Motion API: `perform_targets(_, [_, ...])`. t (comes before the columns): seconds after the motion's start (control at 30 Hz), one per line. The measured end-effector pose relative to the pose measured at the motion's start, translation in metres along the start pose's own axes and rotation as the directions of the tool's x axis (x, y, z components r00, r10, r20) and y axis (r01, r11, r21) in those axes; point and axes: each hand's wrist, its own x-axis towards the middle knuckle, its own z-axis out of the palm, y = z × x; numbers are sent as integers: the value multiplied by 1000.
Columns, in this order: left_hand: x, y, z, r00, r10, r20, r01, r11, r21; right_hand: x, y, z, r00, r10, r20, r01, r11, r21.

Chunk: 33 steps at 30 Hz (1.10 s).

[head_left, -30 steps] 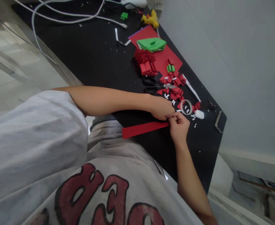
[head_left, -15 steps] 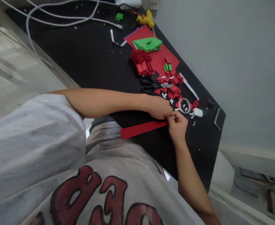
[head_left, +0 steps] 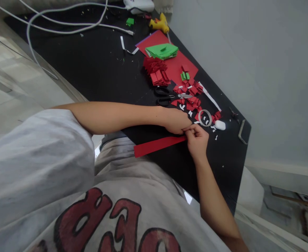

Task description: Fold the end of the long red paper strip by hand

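Observation:
A long red paper strip (head_left: pixel 157 146) reaches from my fingers out to the left, its free end over the table's near edge. Its right end runs into my right hand (head_left: pixel 197 141), whose thumb and fingers are pinched on it. Touching those fingertips is my left hand (head_left: pixel 178 120), curled closed at the same end of the strip; its fingers are mostly hidden from above. Just beyond my hands lie black-handled scissors (head_left: pixel 171 96), a roll of tape (head_left: pixel 205 118) and several small folded red paper pieces (head_left: pixel 194 102).
On the black table (head_left: pixel 96 66) are a stack of folded red papers (head_left: pixel 159 77), a folded green paper bundle (head_left: pixel 163 51), red sheets (head_left: pixel 178 66), a yellow glue gun (head_left: pixel 159 23), white cables (head_left: pixel 64 22), a white case (head_left: pixel 220 125) and a phone (head_left: pixel 244 132). A wall (head_left: pixel 238 70) borders the right.
The view has shifted slightly, so everything sits a little further left. Both hands keep the same hold on the red paper strip.

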Motion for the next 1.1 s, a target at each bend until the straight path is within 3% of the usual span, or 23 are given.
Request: perform_targets(1.1, [0, 0, 0, 1000, 7, -4, -7, 1000, 0, 0, -2, 0, 1000, -27, -7, 27, 1000, 9])
